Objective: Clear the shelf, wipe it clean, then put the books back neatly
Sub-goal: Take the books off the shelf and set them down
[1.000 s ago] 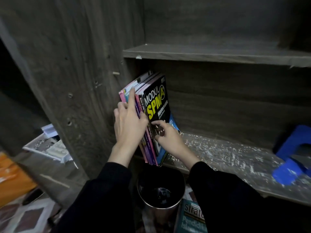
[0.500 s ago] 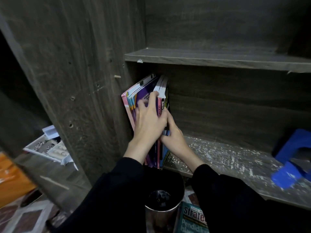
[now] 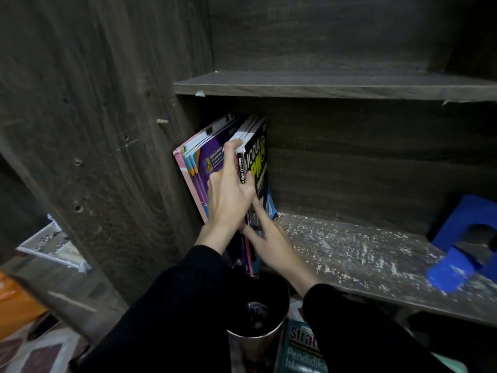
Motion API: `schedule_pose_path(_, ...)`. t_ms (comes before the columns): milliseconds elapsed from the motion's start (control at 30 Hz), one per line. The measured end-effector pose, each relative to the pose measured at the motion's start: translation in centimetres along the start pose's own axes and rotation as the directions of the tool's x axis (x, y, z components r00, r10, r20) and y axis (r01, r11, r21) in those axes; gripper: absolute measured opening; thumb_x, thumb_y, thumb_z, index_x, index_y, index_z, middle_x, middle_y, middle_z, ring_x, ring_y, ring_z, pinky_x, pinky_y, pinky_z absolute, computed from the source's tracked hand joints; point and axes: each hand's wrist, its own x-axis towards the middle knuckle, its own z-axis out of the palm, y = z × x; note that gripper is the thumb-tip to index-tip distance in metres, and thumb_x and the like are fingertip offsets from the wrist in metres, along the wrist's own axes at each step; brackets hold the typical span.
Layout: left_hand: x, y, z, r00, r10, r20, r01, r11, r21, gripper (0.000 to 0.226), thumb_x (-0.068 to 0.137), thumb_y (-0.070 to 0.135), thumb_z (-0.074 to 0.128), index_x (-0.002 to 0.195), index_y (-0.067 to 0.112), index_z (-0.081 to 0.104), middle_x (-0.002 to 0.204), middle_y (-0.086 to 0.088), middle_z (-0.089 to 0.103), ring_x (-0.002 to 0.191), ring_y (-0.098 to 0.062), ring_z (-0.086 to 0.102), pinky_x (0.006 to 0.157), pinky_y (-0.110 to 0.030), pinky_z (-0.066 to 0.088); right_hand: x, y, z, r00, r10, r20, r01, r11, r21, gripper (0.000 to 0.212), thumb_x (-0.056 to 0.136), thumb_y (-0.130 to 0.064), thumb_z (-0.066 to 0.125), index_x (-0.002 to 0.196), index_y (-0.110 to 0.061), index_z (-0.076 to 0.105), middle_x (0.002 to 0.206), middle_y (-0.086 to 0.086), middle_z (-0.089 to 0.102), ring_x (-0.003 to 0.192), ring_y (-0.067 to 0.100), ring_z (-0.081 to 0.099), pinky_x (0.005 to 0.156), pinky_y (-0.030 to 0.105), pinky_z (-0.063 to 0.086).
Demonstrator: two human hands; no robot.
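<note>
— How far along is this looking?
— Late, I'm judging. The books (image 3: 212, 154) are standing at the left end of the lower shelf (image 3: 363, 249) and leaning on the cabinet's side wall (image 3: 121, 157). The only other thing showing on that board is a blue bookend (image 3: 462, 246), well apart at the right. The board is showing pale speckles, so I cannot tell whether the wiping is finished.
— And the hands?
— The left grip (image 3: 228, 195) is lying released on the spines, its index finger reaching up to the page edges and closing round nothing. The right grip (image 3: 271, 238) is pressing straight fingers against the lower cover of the black Modul book (image 3: 259, 160), seemingly squaring the row upright.
— What's remaining?
— Straightening, and probably bringing the bookend over. A teal book (image 3: 301, 351) is also lying on the floor below, perhaps waiting its turn.
— Any containers?
— A metal bin (image 3: 250, 351) is standing under the shelf's front edge, and its inside is too dark to read. A white tray (image 3: 53, 246) at the left is holding small items, which are too blurred to name.
</note>
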Motion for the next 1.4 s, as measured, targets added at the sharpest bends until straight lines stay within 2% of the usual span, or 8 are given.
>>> schedule_pose_path(233,-3.4,3.3,-4.8,0.99,0.12,0.073,-0.104,0.977,-0.189,0.051,0.078,0.011,0.071,0.115,0.037,0.047,0.073,-0.002,0.069,0.058,-0.01,0.062,0.068,-0.022,0.052,-3.7,0.3,-3.4,0.989,-0.021,-0.149,0.014,0.999,-0.048,0.065,0.067,-0.093,0.013,0.128,-0.077,0.0,0.159,-0.014,0.005,0.144,0.008,0.006,0.112,0.047,0.009)
schedule_pose_path(367,-5.5,4.7,-7.2,0.958,0.116,0.263,0.04,0.853,-0.521,0.057,0.07,-0.008,0.075,0.104,0.03,0.05,0.089,0.019,0.066,0.087,-0.01,0.066,0.082,-0.04,0.057,-5.4,2.5,-8.3,0.953,0.235,-0.193,-0.138,0.899,0.416,0.091,0.063,-0.084,0.055,0.138,-0.066,0.007,0.158,-0.006,0.02,0.135,0.019,0.038,0.104,0.051,0.038)
schedule_pose_path(500,-7.7,4.0,-5.6,0.865,0.004,0.503,0.348,0.717,-0.604,0.054,0.069,-0.013,0.071,0.105,0.022,0.052,0.085,0.002,0.07,0.073,-0.018,0.067,0.062,-0.04,0.057,-11.6,6.8,-11.1,0.871,0.401,0.285,-0.45,0.416,0.79,0.115,0.031,-0.054,0.094,0.135,-0.022,0.054,0.123,0.013,0.064,0.105,0.026,0.066,0.079,0.04,0.058)
schedule_pose_path(567,-9.3,2.3,-3.4,0.769,-0.115,0.629,0.513,0.698,-0.5,0.052,0.072,-0.009,0.071,0.107,0.025,0.053,0.09,-0.003,0.071,0.069,-0.023,0.068,0.055,-0.043,0.055,-15.6,9.3,-11.1,0.878,0.393,0.275,-0.434,0.407,0.804,0.115,0.034,-0.033,0.099,0.137,-0.031,0.048,0.122,0.012,0.065,0.106,0.03,0.065,0.077,0.04,0.058)
schedule_pose_path(667,-12.5,-0.7,0.6,0.621,-0.233,0.748,0.656,0.676,-0.334,0.055,0.075,-0.008,0.07,0.111,0.03,0.054,0.105,-0.008,0.066,0.076,-0.021,0.068,0.056,-0.034,0.058,-20.5,11.8,-10.5,0.866,0.477,0.15,-0.416,0.52,0.746,0.105,0.062,-0.002,0.084,0.134,-0.059,0.035,0.126,-0.011,0.062,0.111,0.021,0.063,0.078,0.036,0.057)
schedule_pose_path(900,-20.3,-8.6,8.6,0.51,-0.244,0.825,0.598,0.79,-0.136,0.09,0.082,0.0,0.07,0.139,0.051,0.023,0.101,0.042,0.058,0.097,0.011,0.058,0.082,-0.009,0.045,-25.8,17.5,-7.1,0.843,0.538,-0.009,-0.47,0.745,0.474,0.098,0.076,0.005,0.071,0.144,-0.043,0.019,0.141,-0.028,0.028,0.106,-0.027,0.045,0.08,0.0,0.04)
schedule_pose_path(1133,-25.9,-14.6,15.5,0.477,-0.329,0.815,0.441,0.892,0.102,0.045,0.097,0.008,0.051,0.104,0.052,0.058,0.122,-0.001,0.061,0.096,-0.019,0.062,0.083,-0.027,0.051,-26.6,22.8,-2.7,0.699,0.714,0.05,-0.692,0.656,0.303,0.074,0.079,-0.028,0.07,0.136,-0.058,0.033,0.158,-0.001,0.019,0.142,0.025,0.024,0.113,0.044,0.027)
schedule_pose_path(1400,-25.8,-17.8,21.9,0.244,-0.36,0.901,0.503,0.841,0.2,0.075,0.075,-0.023,0.051,0.127,0.031,0.049,0.122,-0.012,0.059,0.071,-0.017,0.054,0.055,-0.025,0.04,-24.8,27.4,-0.2,0.548,0.835,-0.055,-0.816,0.548,0.183,0.073,0.091,-0.011,0.059,0.145,-0.045,0.023,0.155,0.011,0.024,0.077,0.01,0.055,0.052,0.011,0.049)
